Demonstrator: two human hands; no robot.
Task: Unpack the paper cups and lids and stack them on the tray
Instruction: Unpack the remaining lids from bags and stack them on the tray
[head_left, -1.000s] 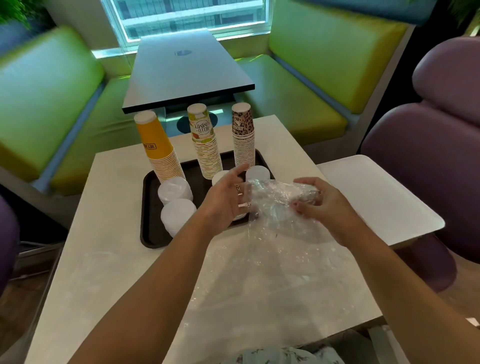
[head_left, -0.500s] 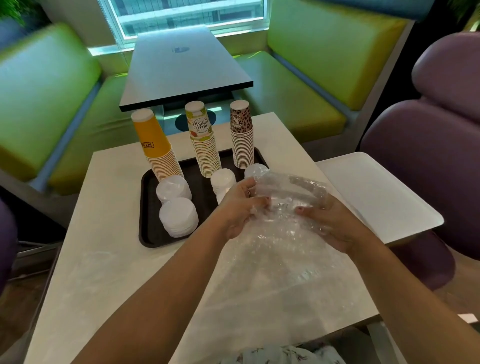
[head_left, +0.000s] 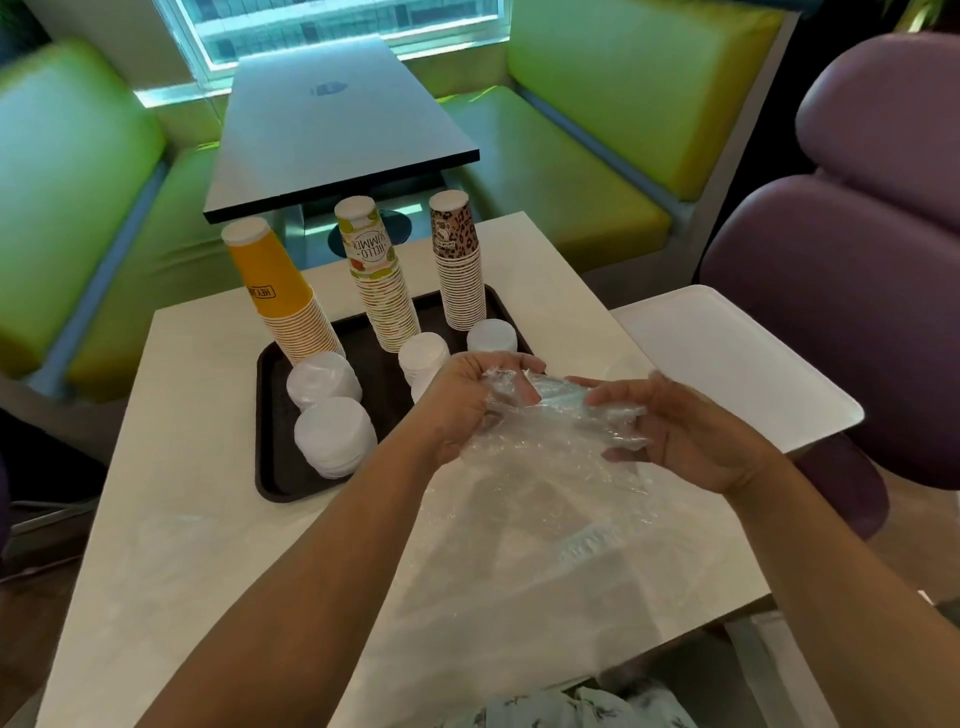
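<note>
A dark tray (head_left: 270, 467) on the white table holds three upside-down cup stacks: yellow (head_left: 280, 291), "Hello Summer" (head_left: 376, 275) and leopard print (head_left: 457, 260). White lid stacks (head_left: 332, 434) stand in front of them; one lid stack (head_left: 423, 356) is partly hidden by my left hand. My left hand (head_left: 467, 400) and my right hand (head_left: 680, 431) both grip a crumpled clear plastic bag (head_left: 545, 467) just right of the tray. The bag's loose end trails over the table toward me.
A white tray (head_left: 727, 364) sits on a purple chair (head_left: 857, 260) to the right. A dark table (head_left: 332, 119) and green benches (head_left: 597, 130) lie beyond. Bare white table top (head_left: 171, 545) stretches to the left of my arms.
My hands came closer together and bunched up the top of the plastic bag. My left hand went from the tray's lids onto the bag.
</note>
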